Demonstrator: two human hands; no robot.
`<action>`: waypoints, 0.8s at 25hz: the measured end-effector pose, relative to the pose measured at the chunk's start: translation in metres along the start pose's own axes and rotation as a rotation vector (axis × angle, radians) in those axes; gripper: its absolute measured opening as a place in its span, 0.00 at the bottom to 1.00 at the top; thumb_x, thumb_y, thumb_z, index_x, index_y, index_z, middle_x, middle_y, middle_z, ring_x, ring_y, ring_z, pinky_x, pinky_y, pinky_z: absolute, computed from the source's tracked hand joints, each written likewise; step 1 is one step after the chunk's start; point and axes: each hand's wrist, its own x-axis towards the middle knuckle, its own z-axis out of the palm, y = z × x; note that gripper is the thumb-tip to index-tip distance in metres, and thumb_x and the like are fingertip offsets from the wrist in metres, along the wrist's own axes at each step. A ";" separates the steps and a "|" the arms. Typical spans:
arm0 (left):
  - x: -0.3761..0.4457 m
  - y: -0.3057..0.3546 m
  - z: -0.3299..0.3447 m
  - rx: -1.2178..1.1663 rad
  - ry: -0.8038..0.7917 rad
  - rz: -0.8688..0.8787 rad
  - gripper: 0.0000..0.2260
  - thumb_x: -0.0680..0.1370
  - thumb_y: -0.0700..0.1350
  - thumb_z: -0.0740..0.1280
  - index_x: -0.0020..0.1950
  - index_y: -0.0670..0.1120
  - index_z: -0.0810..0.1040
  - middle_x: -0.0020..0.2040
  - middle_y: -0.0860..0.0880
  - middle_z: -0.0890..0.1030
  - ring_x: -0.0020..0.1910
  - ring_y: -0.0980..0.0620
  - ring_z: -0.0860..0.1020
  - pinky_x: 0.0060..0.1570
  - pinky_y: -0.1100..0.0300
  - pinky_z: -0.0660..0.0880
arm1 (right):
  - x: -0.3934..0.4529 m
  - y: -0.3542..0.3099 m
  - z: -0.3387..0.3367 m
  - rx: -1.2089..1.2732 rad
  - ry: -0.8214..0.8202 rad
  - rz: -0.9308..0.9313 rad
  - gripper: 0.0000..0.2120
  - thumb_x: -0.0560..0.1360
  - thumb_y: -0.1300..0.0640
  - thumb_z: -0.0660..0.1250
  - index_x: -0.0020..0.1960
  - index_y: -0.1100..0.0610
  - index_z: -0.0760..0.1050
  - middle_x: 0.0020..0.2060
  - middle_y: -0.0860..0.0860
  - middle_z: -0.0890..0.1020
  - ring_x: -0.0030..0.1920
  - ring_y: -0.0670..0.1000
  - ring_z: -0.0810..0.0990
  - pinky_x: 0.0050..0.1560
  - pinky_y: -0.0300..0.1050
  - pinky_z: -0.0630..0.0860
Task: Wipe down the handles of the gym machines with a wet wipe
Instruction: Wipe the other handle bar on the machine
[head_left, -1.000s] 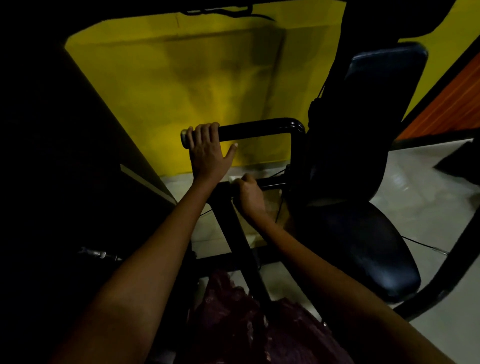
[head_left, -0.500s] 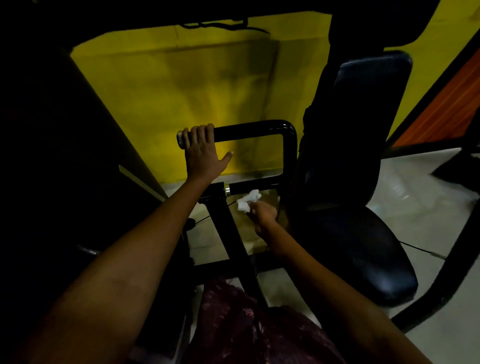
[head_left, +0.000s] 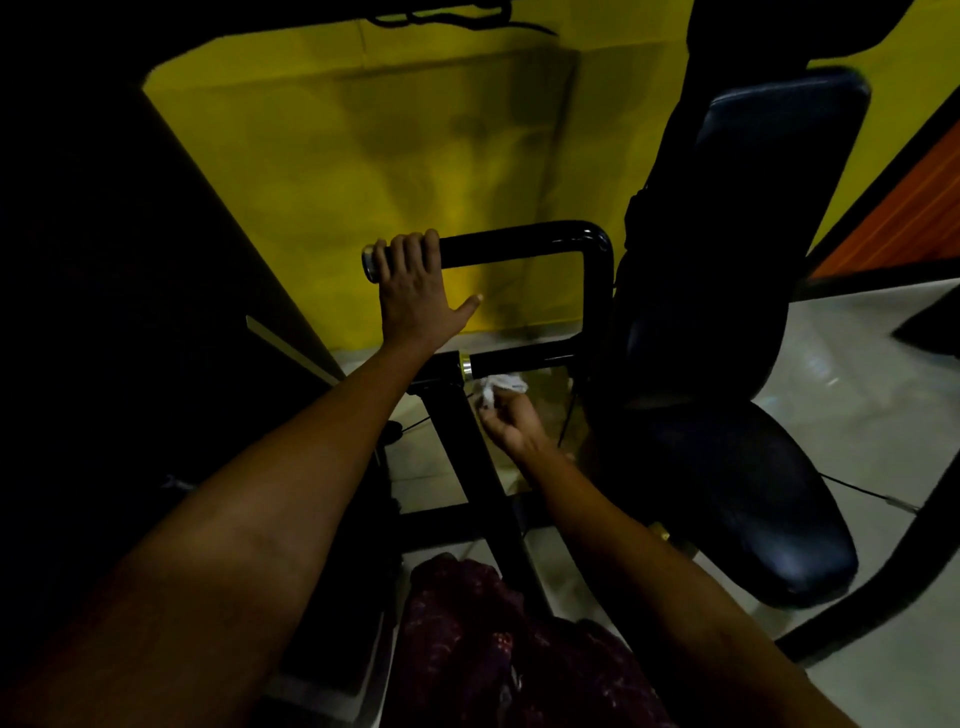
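Note:
A black bent tube forms the machine's upper handle and, below it, a lower handle with a shiny ring at its left end. My left hand grips the free left end of the upper handle, fingers curled over it and thumb stuck out to the right. My right hand pinches a crumpled white wet wipe just under the lower handle, close beside the ring. Whether the wipe touches the bar is unclear.
A black padded seat and backrest stand right of the handles. A black slanted frame post runs down between my arms. A yellow wall is behind, dark machine bulk on the left, pale tiled floor on the right.
My right hand came off the lower handle and dropped slightly, and the white wipe now shows in its fingers below the bar. My left hand kept its grip on the upper handle.

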 end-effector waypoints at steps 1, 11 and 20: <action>0.000 0.000 0.000 0.008 -0.006 0.000 0.40 0.72 0.66 0.62 0.71 0.37 0.60 0.66 0.38 0.67 0.67 0.39 0.64 0.72 0.42 0.49 | -0.009 0.003 0.008 -0.014 -0.012 -0.029 0.12 0.80 0.66 0.54 0.42 0.54 0.69 0.37 0.48 0.74 0.27 0.36 0.78 0.32 0.28 0.74; -0.001 0.003 0.000 -0.011 -0.002 -0.017 0.40 0.73 0.66 0.61 0.72 0.38 0.61 0.67 0.38 0.67 0.68 0.39 0.64 0.72 0.43 0.48 | -0.008 -0.011 0.003 0.097 0.024 -0.048 0.12 0.79 0.67 0.53 0.39 0.59 0.68 0.21 0.51 0.76 0.21 0.45 0.77 0.26 0.33 0.74; -0.001 0.000 0.010 -0.005 0.113 -0.013 0.35 0.72 0.65 0.59 0.66 0.37 0.68 0.60 0.38 0.74 0.61 0.39 0.71 0.68 0.39 0.59 | -0.016 -0.030 -0.032 -0.276 0.082 -0.334 0.11 0.80 0.63 0.56 0.40 0.52 0.68 0.28 0.46 0.78 0.28 0.41 0.79 0.32 0.29 0.75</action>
